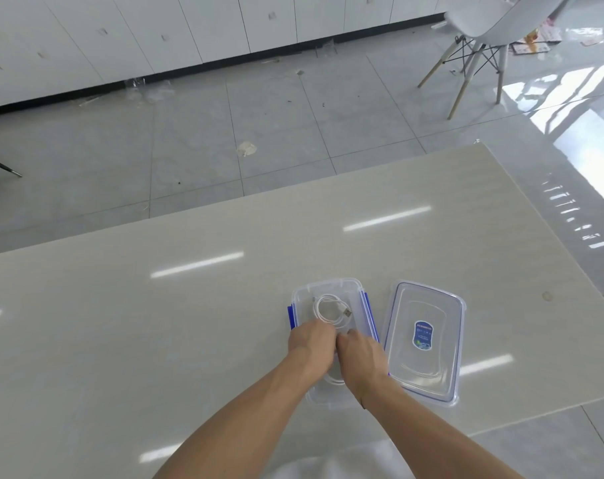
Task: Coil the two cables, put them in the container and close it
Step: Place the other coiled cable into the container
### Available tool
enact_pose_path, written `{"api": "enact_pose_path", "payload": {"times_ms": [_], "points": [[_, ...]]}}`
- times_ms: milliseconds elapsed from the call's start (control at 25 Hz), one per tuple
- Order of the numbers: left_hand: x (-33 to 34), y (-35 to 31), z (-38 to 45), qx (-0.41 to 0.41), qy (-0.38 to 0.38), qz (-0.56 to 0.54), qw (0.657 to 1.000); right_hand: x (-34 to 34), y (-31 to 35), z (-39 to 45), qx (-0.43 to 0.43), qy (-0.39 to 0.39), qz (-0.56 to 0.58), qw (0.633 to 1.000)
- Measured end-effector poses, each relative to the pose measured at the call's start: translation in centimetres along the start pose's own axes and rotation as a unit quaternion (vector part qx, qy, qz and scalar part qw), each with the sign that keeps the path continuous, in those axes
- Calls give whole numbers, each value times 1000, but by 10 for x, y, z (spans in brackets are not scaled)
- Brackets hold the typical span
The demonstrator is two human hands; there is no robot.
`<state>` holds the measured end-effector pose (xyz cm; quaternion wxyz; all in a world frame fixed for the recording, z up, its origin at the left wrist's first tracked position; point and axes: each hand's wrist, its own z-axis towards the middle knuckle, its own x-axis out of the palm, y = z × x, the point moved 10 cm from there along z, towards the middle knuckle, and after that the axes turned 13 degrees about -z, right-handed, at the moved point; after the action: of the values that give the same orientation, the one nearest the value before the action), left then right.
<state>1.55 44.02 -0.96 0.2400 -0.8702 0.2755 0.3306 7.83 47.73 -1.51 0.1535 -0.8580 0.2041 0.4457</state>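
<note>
Both hands' fingers (319,328) hide inside the clear container (328,283), covering the second cable (335,381); the lid sticker's (422,335) print is unreadable.

We have only one view, from a camera worn on the head, looking forward and steeply down over our own forearms. It sits close above the table (224,305), whose near edge falls below the bottom of the picture. Toward twelve o'clock the wide lens reaches across the floor (259,126) to the cabinets (155,29); a chair (483,25) stands at one o'clock.
</note>
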Motion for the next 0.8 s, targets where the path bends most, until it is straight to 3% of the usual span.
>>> {"api": "enact_pose_path", "payload": {"times_ms": [480, 640, 800], "points": [[-13, 2, -6, 1, -18, -27, 999, -16, -9, -8, 18, -15, 55, 998], [-34, 0, -10, 19, -42, -75, 996, -45, -32, -21, 46, -101, 142, 984], [-56, -15, -12, 68, -80, -204, 973, -58, -94, -44, 130, -173, 286, 933]]}}
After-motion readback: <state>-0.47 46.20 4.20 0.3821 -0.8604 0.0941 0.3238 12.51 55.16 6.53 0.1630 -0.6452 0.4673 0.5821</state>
